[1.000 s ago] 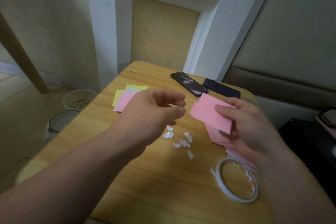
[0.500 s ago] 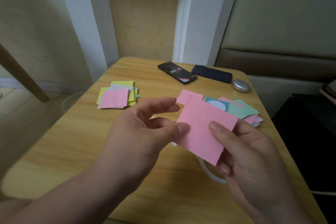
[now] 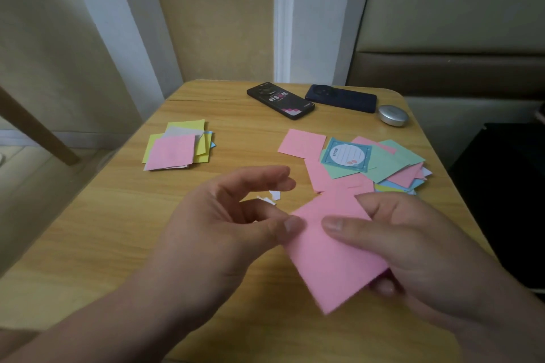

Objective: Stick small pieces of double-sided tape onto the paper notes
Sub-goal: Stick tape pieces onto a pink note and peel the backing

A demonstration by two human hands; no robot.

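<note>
- Two bare hands meet over a light wood-grain desk (image 3: pixel 118 230).
- The right hand (image 3: pixel 413 244) grips one pink note (image 3: pixel 333 253), thumb on top and fingers curled beneath, holding it tilted above the desk.
- The left hand (image 3: pixel 224 227) pinches that note's left corner between thumb and forefinger. Its other fingers are loosely spread.
- Just beyond the left hand, two white tape scraps (image 3: pixel 272 196) lie on the desk.
- Farther left is a neat stack of notes (image 3: pixel 174 147), pink on top with yellow, grey and blue edges showing.
- Farther right is a loose pile of notes (image 3: pixel 392 165) in pink, green, blue and yellow.
- On that pile lies one blue-framed note (image 3: pixel 346 155) with a white lined oval. Its print is too small to read.
- At the far edge are a black phone (image 3: pixel 280 100) with unreadable white characters, a dark blue phone (image 3: pixel 340 98), and one silver oval case (image 3: pixel 393 115).
- Behind the desk are beige walls, a white frame and a brown padded panel.
</note>
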